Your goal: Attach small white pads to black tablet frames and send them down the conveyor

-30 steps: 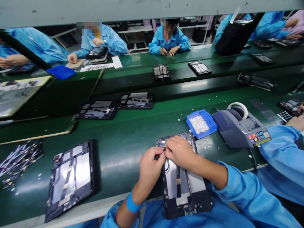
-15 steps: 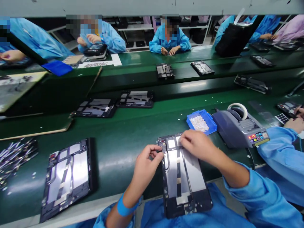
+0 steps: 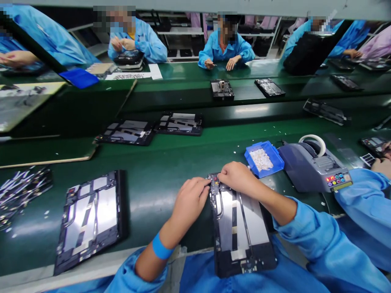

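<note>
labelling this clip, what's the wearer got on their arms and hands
Both hands are bare, no gloves. The left hand has a blue wristband and a light blue sleeve pushed up to the elbow. The right hand has the same sleeve reaching mid-forearm.

Taking the tablet frame under the hands as the mark: to its left lies bare green belt, open as far as a second frame lying flat well apart. Beyond its far end the belt is clear up to two more frames. Just right of its far corner a blue parts tray crowds in, and past that the tape dispenser stands tall — a co-worker's blue sleeve closes off that side.
</note>
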The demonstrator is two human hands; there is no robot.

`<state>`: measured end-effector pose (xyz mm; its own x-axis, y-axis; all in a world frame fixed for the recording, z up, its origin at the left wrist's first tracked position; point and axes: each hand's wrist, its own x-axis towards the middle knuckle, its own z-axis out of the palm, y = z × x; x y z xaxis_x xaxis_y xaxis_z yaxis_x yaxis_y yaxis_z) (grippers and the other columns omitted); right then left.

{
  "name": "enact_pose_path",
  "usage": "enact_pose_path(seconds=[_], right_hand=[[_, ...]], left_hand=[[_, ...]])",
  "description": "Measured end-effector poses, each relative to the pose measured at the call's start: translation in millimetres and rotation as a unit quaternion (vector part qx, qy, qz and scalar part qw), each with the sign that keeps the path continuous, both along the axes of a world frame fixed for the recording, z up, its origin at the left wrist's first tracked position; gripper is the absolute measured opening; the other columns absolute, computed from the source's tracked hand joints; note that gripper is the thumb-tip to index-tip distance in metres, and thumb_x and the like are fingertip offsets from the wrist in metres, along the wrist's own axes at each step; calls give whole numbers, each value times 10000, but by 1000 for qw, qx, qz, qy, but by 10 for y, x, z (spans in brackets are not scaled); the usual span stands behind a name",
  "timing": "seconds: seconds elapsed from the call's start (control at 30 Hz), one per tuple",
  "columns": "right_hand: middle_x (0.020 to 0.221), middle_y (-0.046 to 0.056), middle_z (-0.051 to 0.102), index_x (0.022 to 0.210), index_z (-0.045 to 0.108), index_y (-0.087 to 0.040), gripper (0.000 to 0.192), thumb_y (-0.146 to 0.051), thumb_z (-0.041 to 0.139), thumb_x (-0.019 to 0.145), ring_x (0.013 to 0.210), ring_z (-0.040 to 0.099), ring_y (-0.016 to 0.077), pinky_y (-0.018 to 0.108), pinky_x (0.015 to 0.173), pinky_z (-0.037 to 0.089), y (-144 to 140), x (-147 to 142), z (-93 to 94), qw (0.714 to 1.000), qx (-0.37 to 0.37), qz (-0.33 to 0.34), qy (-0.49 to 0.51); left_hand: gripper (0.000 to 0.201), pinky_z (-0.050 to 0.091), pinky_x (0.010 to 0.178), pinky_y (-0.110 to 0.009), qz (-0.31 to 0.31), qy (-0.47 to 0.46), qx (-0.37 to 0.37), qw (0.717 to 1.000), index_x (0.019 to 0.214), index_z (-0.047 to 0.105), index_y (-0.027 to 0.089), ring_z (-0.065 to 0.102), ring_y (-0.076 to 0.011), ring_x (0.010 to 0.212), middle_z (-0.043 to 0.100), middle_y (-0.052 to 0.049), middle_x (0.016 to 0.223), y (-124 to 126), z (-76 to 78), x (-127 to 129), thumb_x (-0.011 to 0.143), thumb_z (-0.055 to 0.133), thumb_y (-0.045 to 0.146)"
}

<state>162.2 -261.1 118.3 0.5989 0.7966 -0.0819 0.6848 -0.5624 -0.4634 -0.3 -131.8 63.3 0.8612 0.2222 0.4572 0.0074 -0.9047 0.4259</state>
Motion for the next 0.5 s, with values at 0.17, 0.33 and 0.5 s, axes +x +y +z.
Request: enact_pose_path(seconds=[0.17, 0.33, 0.5], right_hand=[[702, 89, 740, 663, 755, -205, 279, -289, 608, 885, 654, 638, 212, 304, 576, 311, 24, -43, -4, 998, -38, 3, -47], [815, 100, 775, 803, 794, -193, 282, -328, 575, 919, 754, 690, 225, 290, 622, 365, 42, -42, 26, 996, -79, 4, -49], [839, 75, 768, 831, 774, -198, 268, -326, 576, 958, 777, 685, 214, 288, 659, 385, -3, -18, -3, 996, -68, 34, -38]], left_hand=[[275, 512, 837, -364, -6, 0, 69, 998, 1222, 693, 177, 645, -240, 924, 736, -93, 1054, 11, -27, -6, 1004, 526, 169], [332, 502, 790, -370, -19, 47, 143, 988, 1275, 693, 215, 613, -242, 896, 731, -93, 1098, 19, 46, 12, 1003, 514, 151], [386, 485, 718, -401, -24, 119, 196, 973, 1344, 663, 227, 589, -271, 870, 713, -105, 1089, 14, 155, 41, 989, 530, 152]])
